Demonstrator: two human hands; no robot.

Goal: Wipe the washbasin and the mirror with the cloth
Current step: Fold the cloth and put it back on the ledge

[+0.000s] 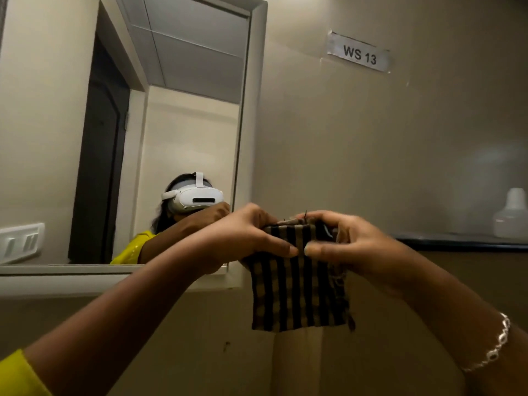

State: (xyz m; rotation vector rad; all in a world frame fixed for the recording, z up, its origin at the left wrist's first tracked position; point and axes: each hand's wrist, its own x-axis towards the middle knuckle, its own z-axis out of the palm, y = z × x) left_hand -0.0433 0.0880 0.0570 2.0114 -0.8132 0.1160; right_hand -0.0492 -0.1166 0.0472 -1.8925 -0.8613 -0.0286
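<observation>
At the far left a white switch plate (21,242) sat on the wall, reflected or mounted beside the mirror (114,132), I could not tell which. The mirror showed a dark doorway and the person in a yellow top wearing a white headset (194,198). In front of the mirror's lower right corner, the left hand (243,238) pinched the top left of the cloth (297,292), fingers (281,249) closed on its edge. The striped dark-and-tan cloth hung folded between both hands, held up in the air before the wall. The right hand (351,247) gripped the top right, fingers curled shut on the fabric, a silver bracelet (494,347) on that wrist. Higher on the wall was a label (359,54) reading WS 13. Far right, a white bottle (513,215) stood on a dark shelf (463,241).
</observation>
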